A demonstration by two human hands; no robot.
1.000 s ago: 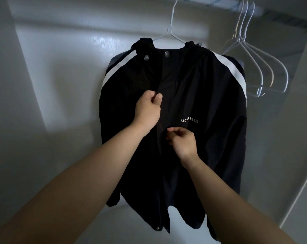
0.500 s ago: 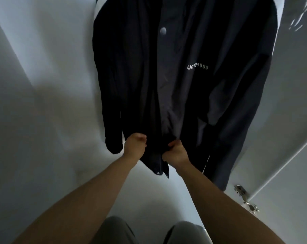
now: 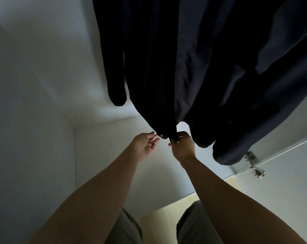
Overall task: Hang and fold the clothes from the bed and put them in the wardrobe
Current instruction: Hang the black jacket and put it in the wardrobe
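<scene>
A black jacket [image 3: 193, 59] hangs inside the white wardrobe [image 3: 34, 85] and fills the top of the view; its hanger is out of frame. My right hand [image 3: 182, 147] pinches the bottom front hem of the jacket at the zip end. Just left of that hem, my left hand [image 3: 145, 147] has its fingers spread, fingertips close to a snap on the hem, holding nothing. One sleeve cuff [image 3: 117, 97] dangles at the left, another sleeve [image 3: 228, 152] hangs low at the right.
The wardrobe floor panel [image 3: 117, 166] lies below my hands. A metal door hinge [image 3: 253, 164] sits on the right side wall. My knees in grey-green shorts [image 3: 193, 224] and a pale yellow floor [image 3: 163, 215] show at the bottom.
My hands slid down the jacket front from chest height to the bottom hem. My view tilted downward. The left hand has let go and spread its fingers; the right still grips the hem.
</scene>
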